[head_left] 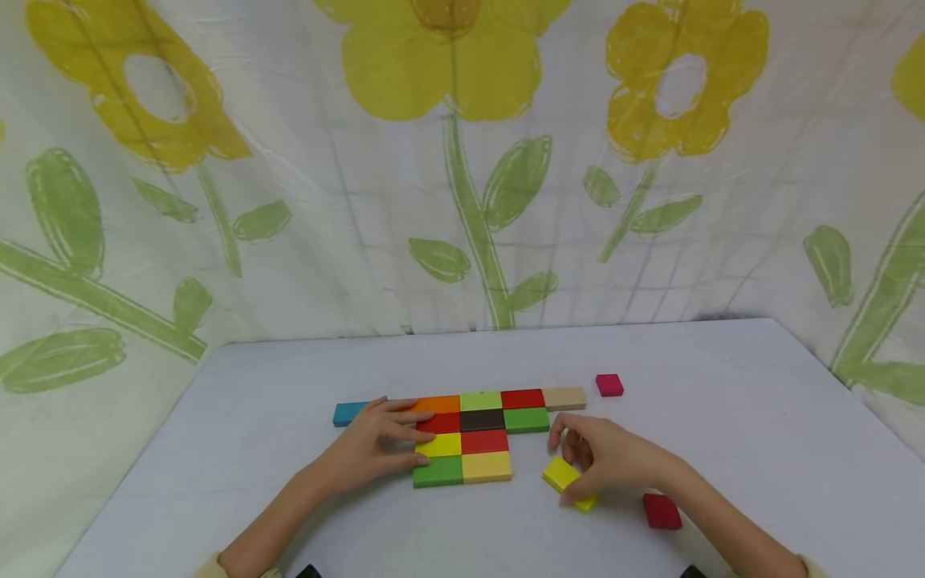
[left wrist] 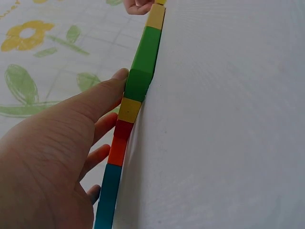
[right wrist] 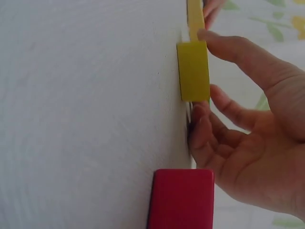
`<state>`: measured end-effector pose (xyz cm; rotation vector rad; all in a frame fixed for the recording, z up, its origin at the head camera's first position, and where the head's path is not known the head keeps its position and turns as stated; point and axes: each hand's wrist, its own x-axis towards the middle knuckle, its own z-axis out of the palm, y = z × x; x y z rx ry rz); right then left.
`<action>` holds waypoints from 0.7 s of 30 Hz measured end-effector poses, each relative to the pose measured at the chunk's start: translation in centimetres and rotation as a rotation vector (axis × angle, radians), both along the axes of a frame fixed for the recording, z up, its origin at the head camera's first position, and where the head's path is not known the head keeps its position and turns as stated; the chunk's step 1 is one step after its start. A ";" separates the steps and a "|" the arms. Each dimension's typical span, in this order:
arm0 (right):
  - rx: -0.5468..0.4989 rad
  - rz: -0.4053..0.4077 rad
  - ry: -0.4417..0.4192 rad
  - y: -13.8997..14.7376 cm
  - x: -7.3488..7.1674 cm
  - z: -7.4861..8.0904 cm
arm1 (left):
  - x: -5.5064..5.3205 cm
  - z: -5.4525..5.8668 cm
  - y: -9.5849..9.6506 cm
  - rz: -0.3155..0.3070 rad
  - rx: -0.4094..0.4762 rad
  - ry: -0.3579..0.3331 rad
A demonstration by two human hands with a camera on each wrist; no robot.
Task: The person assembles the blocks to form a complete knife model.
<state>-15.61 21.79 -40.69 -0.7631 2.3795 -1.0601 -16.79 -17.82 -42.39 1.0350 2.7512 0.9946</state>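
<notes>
Flat coloured blocks lie side by side on the table in stepped rows. The back row runs from a blue block (head_left: 350, 413) through an orange block (head_left: 438, 404) to a beige block (head_left: 565, 398). Nearest the front are a green block (head_left: 438, 472) and a light yellow block (head_left: 487, 467). My left hand (head_left: 372, 445) rests along the left side, its extended fingertips on the orange, red, yellow and green blocks. To the right of the rows, my right hand (head_left: 621, 457) pinches a yellow block (right wrist: 194, 71) between thumb and fingers; it sits askew, apart from the rows.
A dark red block (head_left: 662, 511) lies near my right forearm. Behind the right end of the rows is a small pink-red block (head_left: 609, 385). A flower-printed curtain (head_left: 376, 281) hangs along the back edge of the white table (head_left: 217, 449).
</notes>
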 end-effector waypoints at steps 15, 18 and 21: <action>0.057 -0.145 0.024 -0.5 0.1 1.7 | 0.0 -0.2 -0.1 0.000 0.015 0.006; 0.047 -0.143 0.031 -0.3 0.0 1.7 | 0.0 -0.2 -0.1 -0.001 0.017 0.005; 0.030 -0.133 0.043 -0.2 0.0 1.7 | 0.0 -0.1 -0.1 -0.002 0.017 0.006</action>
